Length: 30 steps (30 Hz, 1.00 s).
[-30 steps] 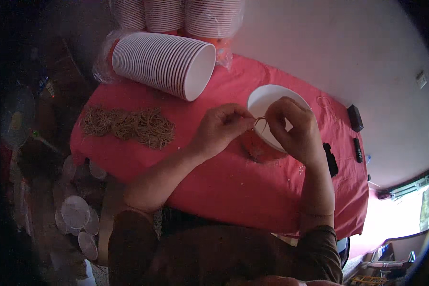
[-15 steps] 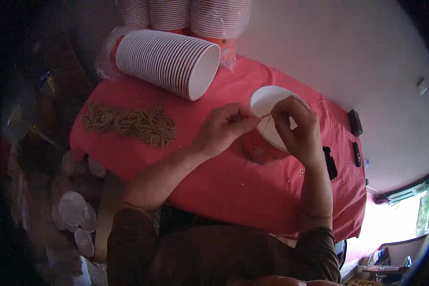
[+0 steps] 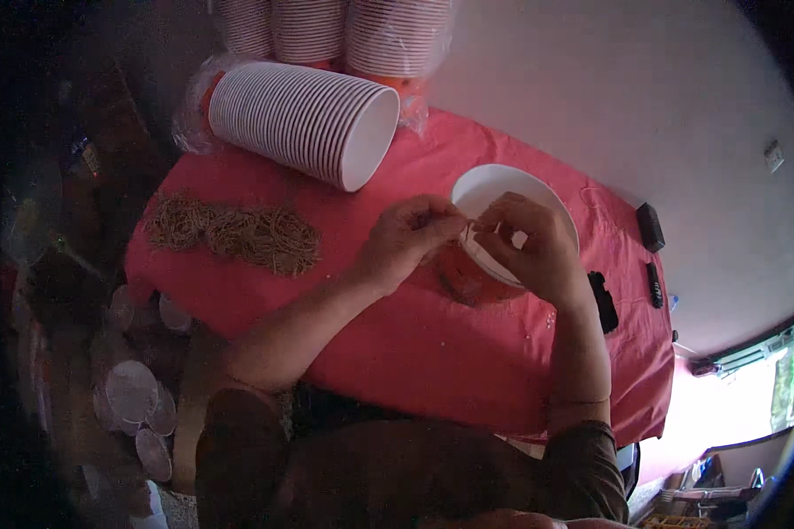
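My left hand [image 3: 412,236] pinches a thin brown piece of twine [image 3: 468,227] between thumb and fingertips. Close against it on the right, my right hand [image 3: 535,249] is closed on the same twine, its fingertips almost meeting the left ones. Both hands are over the near left rim of a large paper bucket [image 3: 551,196], white inside and red outside, standing on the table. The right hand hides part of its opening. A loose bundle of brown twine [image 3: 265,236] lies on the cloth to the left of my left hand.
A red cloth covers the table [image 3: 397,353]. A long stack of nested white-rimmed buckets [image 3: 300,123] lies on its side at the back, with wrapped stacks [image 3: 388,40] behind. A black box [image 3: 650,227] and dark items [image 3: 602,302] lie on the right. Round pale discs [image 3: 132,391] are low on the left.
My right hand has moved left and its fingers have come closer to the left hand, shortening the twine seen between them. The whole view has shifted slightly.
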{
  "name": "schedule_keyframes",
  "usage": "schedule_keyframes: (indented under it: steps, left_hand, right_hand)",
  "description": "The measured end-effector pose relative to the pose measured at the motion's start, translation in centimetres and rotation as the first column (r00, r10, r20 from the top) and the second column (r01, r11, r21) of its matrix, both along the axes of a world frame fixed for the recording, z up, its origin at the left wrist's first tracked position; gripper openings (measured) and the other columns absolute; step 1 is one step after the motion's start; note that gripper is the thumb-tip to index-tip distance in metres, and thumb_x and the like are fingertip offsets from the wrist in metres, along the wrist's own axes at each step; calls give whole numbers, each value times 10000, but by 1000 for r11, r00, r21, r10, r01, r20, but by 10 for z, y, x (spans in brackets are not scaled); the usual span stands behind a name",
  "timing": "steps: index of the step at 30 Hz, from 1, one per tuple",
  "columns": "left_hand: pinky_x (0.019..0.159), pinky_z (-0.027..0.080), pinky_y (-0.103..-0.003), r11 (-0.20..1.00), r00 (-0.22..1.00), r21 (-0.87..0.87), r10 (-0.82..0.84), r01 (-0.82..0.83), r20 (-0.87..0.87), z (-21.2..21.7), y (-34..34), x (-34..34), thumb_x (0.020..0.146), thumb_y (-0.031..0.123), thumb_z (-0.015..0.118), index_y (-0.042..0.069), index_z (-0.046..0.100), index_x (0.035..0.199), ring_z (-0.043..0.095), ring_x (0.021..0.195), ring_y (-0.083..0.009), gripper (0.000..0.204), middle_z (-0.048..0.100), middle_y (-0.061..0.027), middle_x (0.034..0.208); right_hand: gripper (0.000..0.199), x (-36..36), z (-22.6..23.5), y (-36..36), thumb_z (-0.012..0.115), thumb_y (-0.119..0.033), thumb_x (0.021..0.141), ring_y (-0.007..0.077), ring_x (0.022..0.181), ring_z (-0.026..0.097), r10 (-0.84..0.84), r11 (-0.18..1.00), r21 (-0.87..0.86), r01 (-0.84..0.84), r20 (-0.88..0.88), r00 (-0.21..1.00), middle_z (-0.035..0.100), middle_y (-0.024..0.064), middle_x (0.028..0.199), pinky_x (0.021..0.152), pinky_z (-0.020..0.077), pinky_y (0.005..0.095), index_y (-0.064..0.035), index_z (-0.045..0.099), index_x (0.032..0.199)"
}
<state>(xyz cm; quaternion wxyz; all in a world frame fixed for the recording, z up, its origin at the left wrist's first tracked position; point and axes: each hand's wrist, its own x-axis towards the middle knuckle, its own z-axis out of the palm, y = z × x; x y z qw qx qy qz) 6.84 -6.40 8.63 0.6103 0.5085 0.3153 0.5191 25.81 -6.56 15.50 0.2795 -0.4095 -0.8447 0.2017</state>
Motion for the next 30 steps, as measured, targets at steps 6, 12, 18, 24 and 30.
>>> schedule_keyframes:
  steps: [6,12,18,24,30]
  left_hand:
    - [709,430,-212,963,996,270,45,-22,-80,-2,2,1,878,141,599,17,618,923,510,761,-50,133,562,21,801]
    - [728,430,-245,834,952,525,277,-171,-131,-7,8,-3,820,119,661,25,616,908,531,847,-112,136,548,-40,940]
    - [710,435,-271,649,917,733,388,-201,-91,6,-5,4,777,47,663,32,613,886,547,825,-168,121,565,-74,916]
    - [697,440,-295,644,898,749,409,-158,-162,3,-6,1,759,28,669,42,605,885,553,790,-188,141,579,-63,836]
    - [688,437,-304,572,887,809,434,-139,-155,4,-3,-1,761,17,659,29,580,850,551,766,-198,119,571,-75,818]
  right_hand:
    - [147,9,-6,7,668,-152,799,143,626,578,-15,1000,10,17,-227,974,637,65,732,588,475,289,-30,636,873]
    - [110,6,-3,-1,638,-120,824,137,677,600,-18,999,-42,7,-270,963,667,77,801,618,480,287,-34,641,893]
    - [66,2,-3,-7,614,7,803,96,745,598,-2,1000,-13,0,-165,986,622,24,812,673,481,245,1,605,868]
    - [59,-3,-2,-11,625,6,782,93,723,575,64,997,-28,-69,-165,984,622,38,797,655,465,239,9,613,840]
    - [57,-11,-6,-13,615,27,770,91,712,569,69,989,141,-32,-263,962,612,56,778,643,460,234,17,604,826]
